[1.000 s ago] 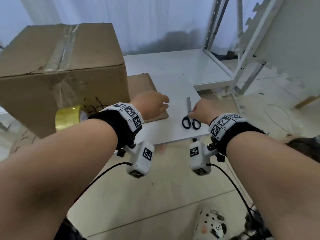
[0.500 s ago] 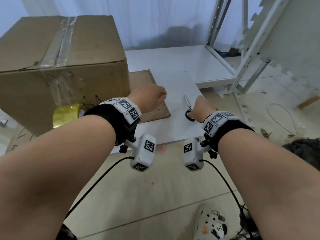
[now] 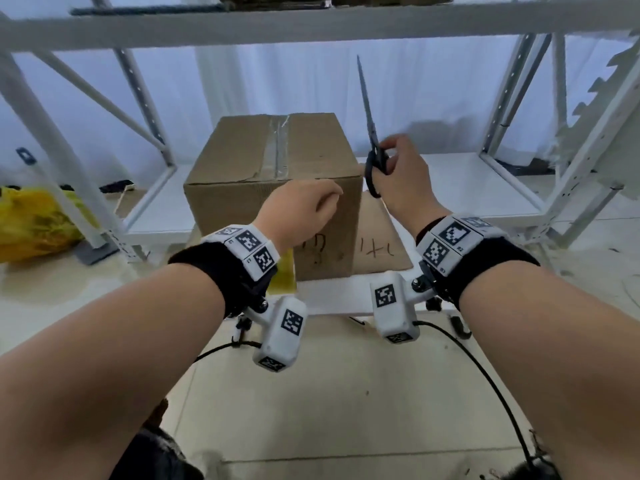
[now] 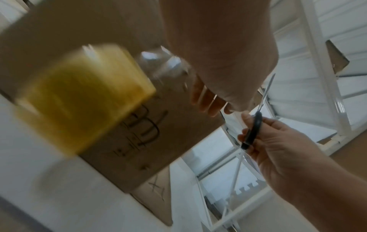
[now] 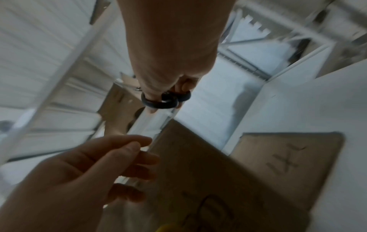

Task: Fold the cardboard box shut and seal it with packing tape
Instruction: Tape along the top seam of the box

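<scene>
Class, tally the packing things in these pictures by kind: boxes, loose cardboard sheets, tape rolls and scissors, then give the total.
Boxes: 1
Loose cardboard sheets: 1
Tape rolls: 1
Scissors: 1
Total: 4

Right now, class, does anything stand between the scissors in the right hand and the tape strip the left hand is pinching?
Nothing visible does. The scissors, blades up in the right hand, have open air toward the tape strip. Only the fingers of the left hand, pinching the strip, sit close.
</scene>
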`<state>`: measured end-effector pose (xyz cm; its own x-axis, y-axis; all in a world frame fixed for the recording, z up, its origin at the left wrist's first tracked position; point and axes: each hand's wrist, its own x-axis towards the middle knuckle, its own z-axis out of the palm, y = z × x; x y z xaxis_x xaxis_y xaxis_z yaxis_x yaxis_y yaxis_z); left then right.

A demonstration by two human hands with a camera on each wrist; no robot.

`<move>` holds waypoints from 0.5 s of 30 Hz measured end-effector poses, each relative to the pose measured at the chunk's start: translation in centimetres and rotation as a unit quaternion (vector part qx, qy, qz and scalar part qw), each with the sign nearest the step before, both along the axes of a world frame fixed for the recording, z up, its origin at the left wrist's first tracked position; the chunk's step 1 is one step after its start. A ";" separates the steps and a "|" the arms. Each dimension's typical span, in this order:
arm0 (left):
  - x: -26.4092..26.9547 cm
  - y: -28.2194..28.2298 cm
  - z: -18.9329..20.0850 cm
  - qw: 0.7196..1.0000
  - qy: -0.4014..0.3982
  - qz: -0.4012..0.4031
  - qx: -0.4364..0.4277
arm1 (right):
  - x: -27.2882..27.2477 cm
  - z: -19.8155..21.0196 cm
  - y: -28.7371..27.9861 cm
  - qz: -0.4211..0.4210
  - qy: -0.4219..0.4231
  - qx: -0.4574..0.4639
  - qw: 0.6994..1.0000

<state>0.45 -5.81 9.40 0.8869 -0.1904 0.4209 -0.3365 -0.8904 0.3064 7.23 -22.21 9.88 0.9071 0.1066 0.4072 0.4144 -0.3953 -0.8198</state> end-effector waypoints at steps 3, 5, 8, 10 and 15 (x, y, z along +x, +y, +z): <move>-2.0 3.6 0.3 0.998 -0.002 0.057 -0.039 | -1.5 1.5 3.3 0.076 -0.006 0.011 0.997; -2.8 5.8 -0.1 0.992 0.015 0.101 -0.071 | -2.2 2.4 5.0 0.125 0.003 -0.005 0.992; -3.1 8.1 -1.3 0.975 0.057 0.168 -0.134 | -2.7 2.9 6.5 0.174 0.013 -0.051 0.983; -3.0 8.5 -2.0 0.960 0.089 0.185 -0.192 | -2.7 2.3 6.6 0.184 0.018 -0.082 0.979; -2.2 7.4 -2.7 0.923 0.155 0.186 -0.298 | -2.2 0.3 5.5 0.195 0.042 -0.136 0.970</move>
<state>-1.75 1.56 6.69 0.9395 0.3358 0.0677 0.1453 -0.5695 0.8090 5.06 -16.75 10.21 0.8050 0.5415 0.2423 0.5119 -0.4278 -0.7450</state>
